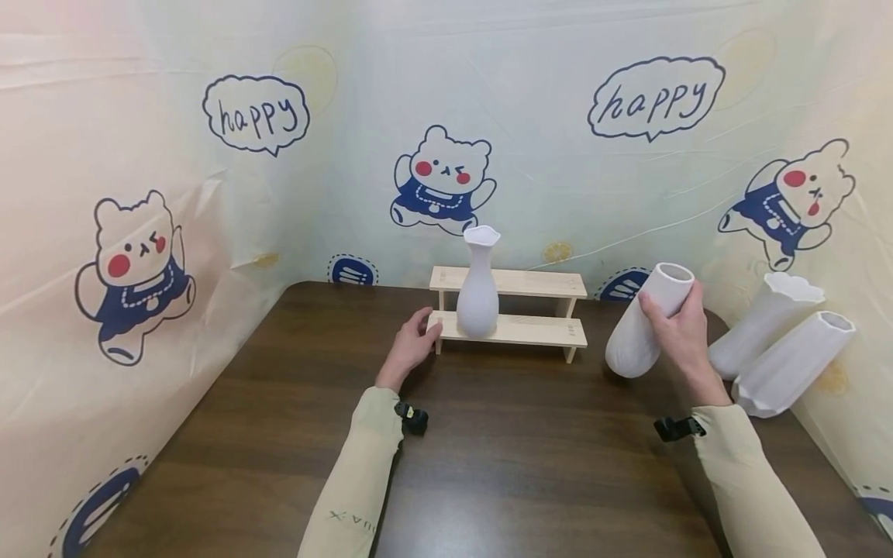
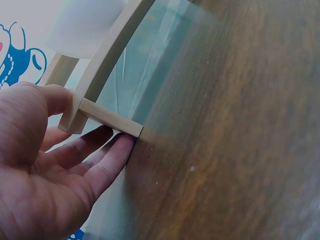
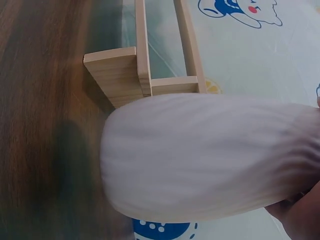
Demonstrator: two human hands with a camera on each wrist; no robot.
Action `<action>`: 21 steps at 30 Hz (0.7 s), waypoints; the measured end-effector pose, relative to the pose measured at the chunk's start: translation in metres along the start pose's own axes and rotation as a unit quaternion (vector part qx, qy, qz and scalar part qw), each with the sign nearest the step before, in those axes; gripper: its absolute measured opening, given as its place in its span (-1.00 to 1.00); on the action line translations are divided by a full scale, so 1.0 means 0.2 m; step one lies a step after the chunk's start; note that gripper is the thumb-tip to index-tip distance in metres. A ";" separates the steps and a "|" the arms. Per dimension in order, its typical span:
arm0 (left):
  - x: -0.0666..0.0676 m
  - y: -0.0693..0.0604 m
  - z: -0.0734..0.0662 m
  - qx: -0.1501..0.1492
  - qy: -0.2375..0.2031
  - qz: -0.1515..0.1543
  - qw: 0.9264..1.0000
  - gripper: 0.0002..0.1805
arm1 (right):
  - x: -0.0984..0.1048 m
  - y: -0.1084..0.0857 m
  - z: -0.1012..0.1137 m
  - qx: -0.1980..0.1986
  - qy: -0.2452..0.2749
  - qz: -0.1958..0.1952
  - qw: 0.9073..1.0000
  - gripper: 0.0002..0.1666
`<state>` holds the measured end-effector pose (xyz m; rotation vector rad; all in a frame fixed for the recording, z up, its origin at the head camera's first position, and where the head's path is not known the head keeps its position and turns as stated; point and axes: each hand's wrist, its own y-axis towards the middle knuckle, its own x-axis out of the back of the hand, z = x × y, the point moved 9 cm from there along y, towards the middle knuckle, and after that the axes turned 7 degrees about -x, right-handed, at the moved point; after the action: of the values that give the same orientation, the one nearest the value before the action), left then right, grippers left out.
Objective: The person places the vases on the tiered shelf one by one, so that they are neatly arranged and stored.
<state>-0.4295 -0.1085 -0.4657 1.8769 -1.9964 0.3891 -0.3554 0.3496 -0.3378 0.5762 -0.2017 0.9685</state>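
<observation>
My right hand (image 1: 680, 332) grips a white ribbed vase (image 1: 638, 337) round its upper part. The vase leans with its mouth toward the upper right, its base a little above the table. In the right wrist view the same vase (image 3: 200, 155) fills the middle. At the left end of a two-step wooden rack (image 1: 530, 329), my left hand (image 1: 410, 341) holds the lower shelf. The left wrist view shows the thumb against the shelf's end and fingertips by the rack's leg (image 2: 112, 118). A white vase with a wavy rim (image 1: 478, 291) stands upright on the lower shelf.
Two more white vases, one with a frilled rim (image 1: 767, 322) and one faceted (image 1: 791, 368), lean at the table's right edge. The brown table (image 1: 502, 465) is bordered by a printed curtain (image 1: 349, 170) behind and at both sides.
</observation>
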 end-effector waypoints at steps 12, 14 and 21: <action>0.00 0.00 0.00 0.004 -0.009 -0.003 1.000 -0.34 | 0.03 -0.04 0.07 0.025 0.044 -0.013 0.999 -0.29; 0.00 0.00 0.00 0.001 -0.009 -0.003 1.000 -0.34 | 0.03 -0.05 0.08 0.027 0.047 -0.016 0.998 -0.29; -0.01 0.00 0.01 -0.003 -0.015 -0.003 1.000 -0.34 | 0.02 -0.06 0.13 0.056 0.061 -0.017 0.996 -0.29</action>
<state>-0.4300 -0.1079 -0.4672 1.8956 -2.0088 0.3537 -0.3409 0.3321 -0.3197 0.6192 -0.0277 0.9835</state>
